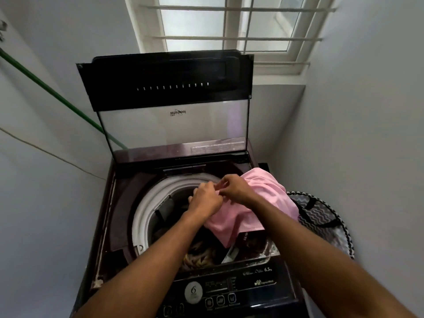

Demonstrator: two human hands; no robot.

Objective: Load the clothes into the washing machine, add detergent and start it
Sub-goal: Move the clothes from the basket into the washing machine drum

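A dark top-loading washing machine (119, 203) stands before me with its glass lid (169, 125) raised upright. A pink garment (263, 198) hangs over the drum's right rim, partly inside the opening. My left hand (205, 199) and my right hand (236, 188) meet above the drum, and both pinch the pink garment's upper edge. A dark patterned cloth (199, 255) lies inside the drum below. The control panel (220, 294) with its buttons runs along the machine's near edge.
A laundry basket (325, 216) with a zigzag pattern stands on the floor right of the machine. White walls close in on both sides. A green hose (57, 97) slants down the left wall. A barred window (229, 26) sits behind the lid.
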